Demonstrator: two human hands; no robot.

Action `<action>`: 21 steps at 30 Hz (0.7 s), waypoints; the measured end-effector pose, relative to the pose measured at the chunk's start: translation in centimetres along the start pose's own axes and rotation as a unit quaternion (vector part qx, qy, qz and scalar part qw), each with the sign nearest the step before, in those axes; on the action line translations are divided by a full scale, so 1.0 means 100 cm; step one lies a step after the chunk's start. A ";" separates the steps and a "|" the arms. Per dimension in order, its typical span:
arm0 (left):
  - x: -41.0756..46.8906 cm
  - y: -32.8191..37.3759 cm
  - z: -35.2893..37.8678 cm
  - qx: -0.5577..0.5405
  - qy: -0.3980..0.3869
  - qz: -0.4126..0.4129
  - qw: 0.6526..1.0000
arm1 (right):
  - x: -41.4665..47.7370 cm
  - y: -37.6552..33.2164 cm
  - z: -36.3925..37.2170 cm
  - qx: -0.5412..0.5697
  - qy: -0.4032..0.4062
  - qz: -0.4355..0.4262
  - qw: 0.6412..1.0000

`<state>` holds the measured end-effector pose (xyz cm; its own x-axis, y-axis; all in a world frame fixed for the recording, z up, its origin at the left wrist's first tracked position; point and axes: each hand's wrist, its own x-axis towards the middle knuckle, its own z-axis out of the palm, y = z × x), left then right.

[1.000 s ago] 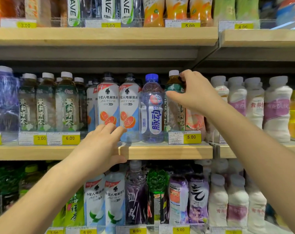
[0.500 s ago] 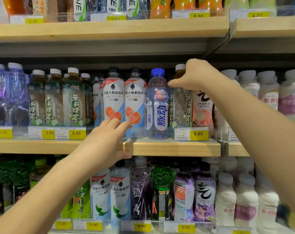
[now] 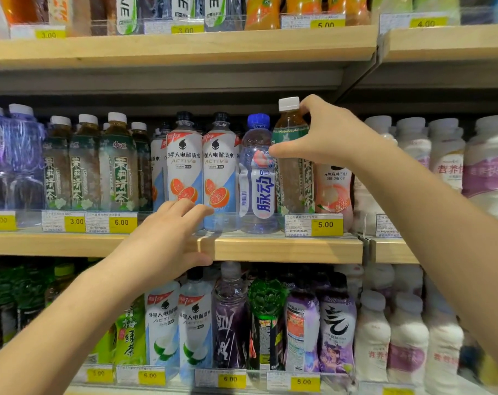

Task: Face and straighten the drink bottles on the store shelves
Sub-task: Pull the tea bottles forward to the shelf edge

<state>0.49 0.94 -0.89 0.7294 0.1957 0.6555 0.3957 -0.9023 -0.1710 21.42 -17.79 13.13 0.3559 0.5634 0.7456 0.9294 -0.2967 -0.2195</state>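
A brown tea bottle (image 3: 292, 178) with a white cap and green label stands on the middle shelf (image 3: 285, 248), right of a clear bottle with a blue cap (image 3: 257, 172). My right hand (image 3: 324, 132) grips its neck and shoulder, thumb across the front of the label. My left hand (image 3: 168, 240) rests on the shelf's wooden front edge with straight fingers touching the base of a white and blue bottle with orange slices (image 3: 183, 163). A second such bottle (image 3: 220, 172) stands beside it.
More tea bottles (image 3: 116, 166) line the shelf's left part; white milky bottles (image 3: 447, 155) stand at the right. A peach-labelled bottle (image 3: 333, 192) is behind my right hand. Yellow price tags (image 3: 326, 225) run along the clear rail. Shelves above and below are full of bottles.
My right hand has slid from the tea bottle's cap down to its neck and shoulder, so the white cap now shows. My left hand stays on the shelf edge.
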 end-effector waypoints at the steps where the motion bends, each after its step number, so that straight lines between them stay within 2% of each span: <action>1: 0.000 0.000 0.000 -0.002 0.000 0.000 1.000 | -0.002 0.000 0.001 -0.003 0.007 -0.006 1.000; 9: -0.002 0.000 -0.001 -0.006 -0.009 -0.016 1.000 | -0.016 0.015 0.010 0.080 0.035 0.013 0.996; 21: -0.014 -0.002 0.002 0.014 0.015 0.007 1.000 | -0.027 0.013 -0.005 0.161 0.113 -0.046 0.979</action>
<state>-0.56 0.93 -1.92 0.7180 0.1702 0.6749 0.4012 -0.8935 -0.2016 21.65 -20.09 11.12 0.2731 0.3804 0.8836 0.9520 0.0253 -0.3051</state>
